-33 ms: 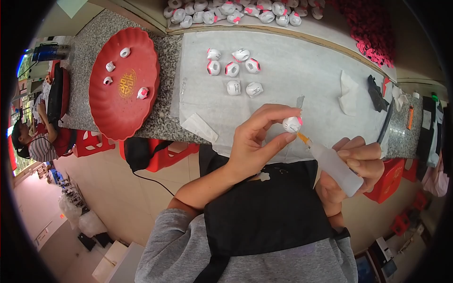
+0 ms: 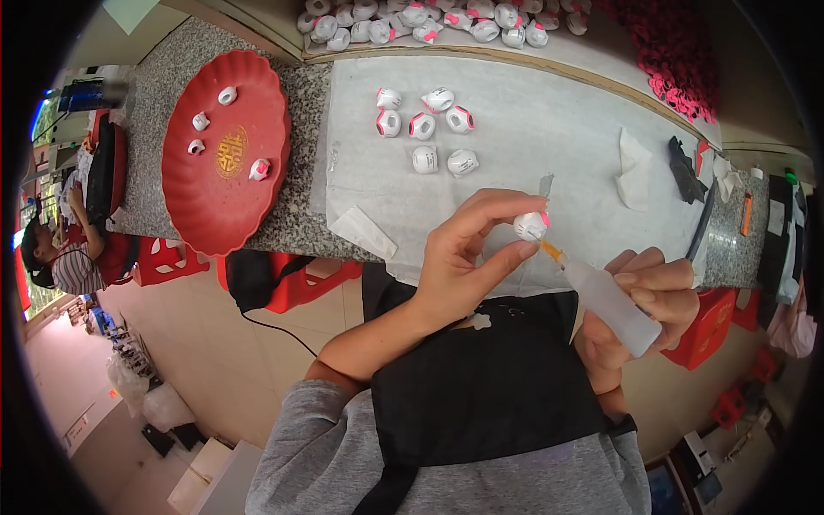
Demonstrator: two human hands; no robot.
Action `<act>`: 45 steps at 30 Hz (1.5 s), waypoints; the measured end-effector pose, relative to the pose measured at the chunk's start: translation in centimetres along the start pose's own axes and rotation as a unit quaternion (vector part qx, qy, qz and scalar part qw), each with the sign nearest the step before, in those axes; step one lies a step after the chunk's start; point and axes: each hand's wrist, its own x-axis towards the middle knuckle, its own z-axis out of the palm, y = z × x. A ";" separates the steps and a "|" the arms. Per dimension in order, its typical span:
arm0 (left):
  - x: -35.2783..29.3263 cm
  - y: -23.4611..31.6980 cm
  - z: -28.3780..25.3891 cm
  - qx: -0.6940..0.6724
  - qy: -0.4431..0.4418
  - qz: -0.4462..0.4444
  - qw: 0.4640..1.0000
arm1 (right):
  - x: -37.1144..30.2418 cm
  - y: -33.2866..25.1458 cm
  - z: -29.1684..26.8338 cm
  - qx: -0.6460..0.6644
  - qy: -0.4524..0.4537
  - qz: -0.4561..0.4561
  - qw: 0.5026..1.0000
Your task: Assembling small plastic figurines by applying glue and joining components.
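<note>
At the far left of the frame sits a person in a striped top (image 2: 77, 273). Right of them, a black bag (image 2: 249, 281) rests on a red stool (image 2: 296, 292). Pale plastic bags (image 2: 167, 408) lie at lower left. At upper right, a crumpled white tissue (image 2: 633, 172) lies beside a black cloth (image 2: 685, 172); an orange stick-shaped item (image 2: 747, 215) is near the right edge.

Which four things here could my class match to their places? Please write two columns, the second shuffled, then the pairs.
Things
1. red tray
2. translucent bottle
3. white piece by the bottle's orange tip
4. dark crumpled cloth

Places
A. in the left hand
B. near the right edge of the white sheet
C. on the speckled counter
D. in the right hand

Pairs: 1-C, 2-D, 3-A, 4-B
</note>
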 end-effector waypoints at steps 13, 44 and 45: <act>0.1 0.0 0.0 0.018 0.000 0.008 1.000 | 0.4 0.1 -0.2 0.024 -0.037 -0.003 0.999; 0.7 1.2 -0.8 -0.087 0.114 -0.029 0.989 | 6.2 4.3 -6.4 -0.046 0.022 0.210 0.976; 0.8 1.2 -0.6 -0.087 0.111 -0.024 0.990 | 7.3 5.2 -6.8 -0.061 0.019 0.216 0.974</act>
